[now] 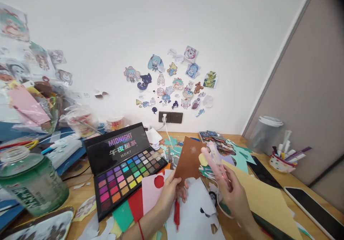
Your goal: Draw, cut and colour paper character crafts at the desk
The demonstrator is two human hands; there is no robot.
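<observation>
My left hand (172, 191) pinches the lower edge of a brown card sheet (189, 159) and holds it tilted up. A red pen (176, 213) sticks out below its curled fingers; I cannot tell whether it is held or lies on the paper. In my right hand (235, 191) is a pink hot glue gun (216, 166) with a small red light and a white cable, its front end beside the brown card. Below both hands lies cut white paper (192, 211). To the left are pink paper with a round hole (147, 197) and red paper (135, 204).
An open eyeshadow palette (120, 177) stands left of my hands, with a green jar (32, 182) farther left. Yellow card (268, 197), phones (264, 172) and a pen cup (282, 161) are at right. Paper cutouts (177, 84) cover the wall above a socket (170, 117).
</observation>
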